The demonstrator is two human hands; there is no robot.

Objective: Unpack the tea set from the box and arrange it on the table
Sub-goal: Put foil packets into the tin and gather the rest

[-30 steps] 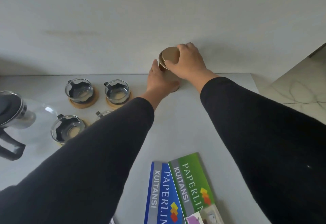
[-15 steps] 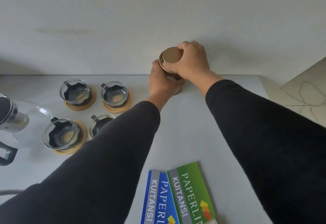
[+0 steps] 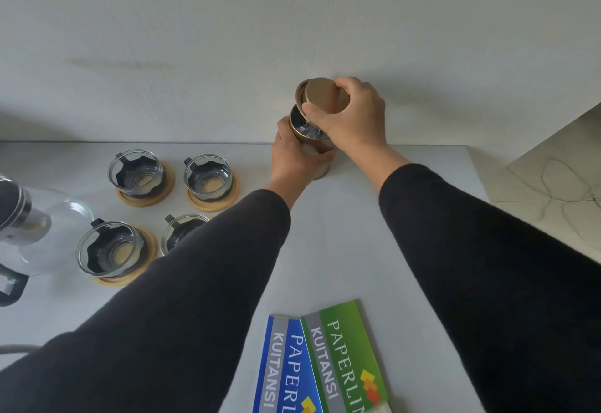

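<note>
A gold tin canister stands at the back of the white table, against the wall. My left hand grips its body. My right hand holds the gold lid, lifted and tilted just above the canister's mouth, where a silvery foil bag shows. Several glass cups with black holders sit on round wooden coasters at the left: two at the back, two nearer, one partly behind my left sleeve. A glass teapot with a steel lid is at the far left edge.
Two receipt books, one blue and one green, lie near the front edge of the table. The table's right edge drops to a marble floor with thin cables on it. The wall runs close behind the canister.
My right hand has lifted the lid off the canister, exposing the foil inside. The left hand keeps its grip on the body.
</note>
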